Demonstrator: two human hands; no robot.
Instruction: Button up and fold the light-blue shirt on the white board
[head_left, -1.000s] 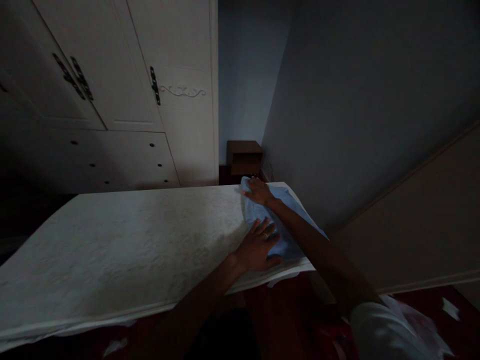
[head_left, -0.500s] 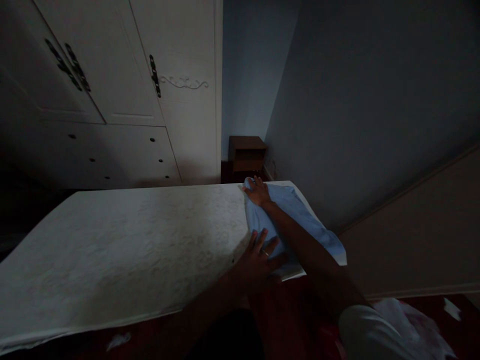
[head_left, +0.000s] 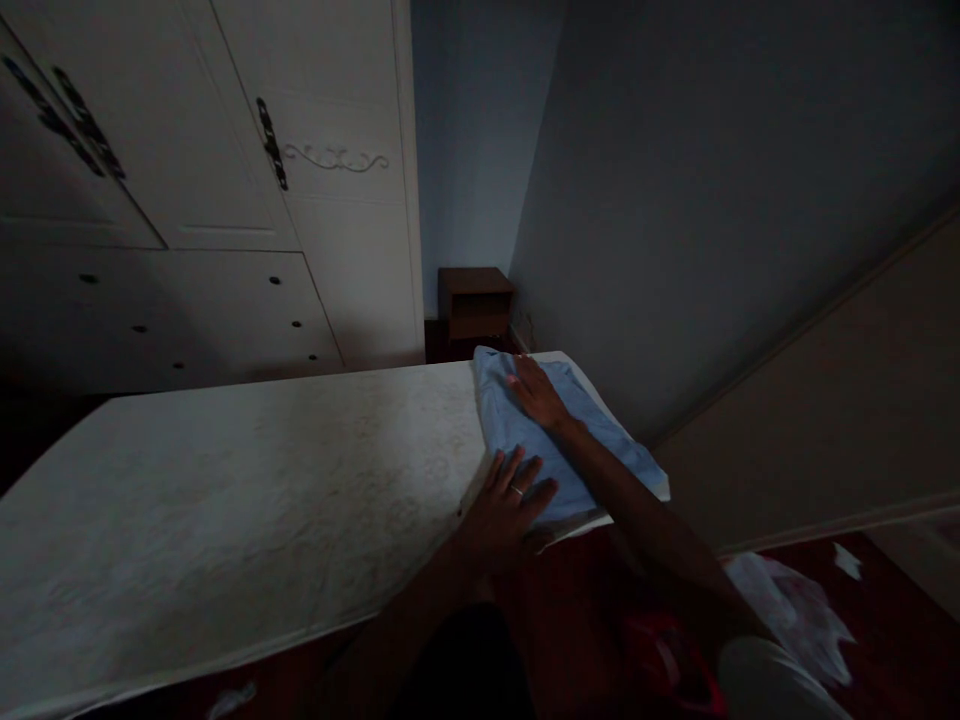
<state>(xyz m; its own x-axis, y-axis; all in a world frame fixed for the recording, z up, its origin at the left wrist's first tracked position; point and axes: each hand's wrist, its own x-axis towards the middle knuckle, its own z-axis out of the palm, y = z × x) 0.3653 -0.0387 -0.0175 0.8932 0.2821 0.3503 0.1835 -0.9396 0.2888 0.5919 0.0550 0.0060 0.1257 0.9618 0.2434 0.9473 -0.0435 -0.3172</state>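
Note:
A light blue cloth (head_left: 499, 415) lies spread over the right end of a long, pale padded board (head_left: 300, 480), perhaps an ironing board. My right hand (head_left: 538, 392) rests flat on the cloth's far part, fingers stretched out. Nearer to me, my left hand (head_left: 504, 510) lies at the cloth's near left edge with its fingers spread and a ring on one of them. Neither hand grips anything. The forearm of my right arm covers part of the cloth.
A white wardrobe (head_left: 352, 240) with dark handles stands behind the board. A small brown nightstand (head_left: 480, 325) sits in the corner by the grey wall (head_left: 675, 200). On the dark red floor at right lie a whitish plastic bag (head_left: 795, 610) and a white scrap (head_left: 847, 560).
My right hand has slid right from the cloth's far left edge further onto the cloth. My left hand stays near the close edge. The view has shifted slightly right.

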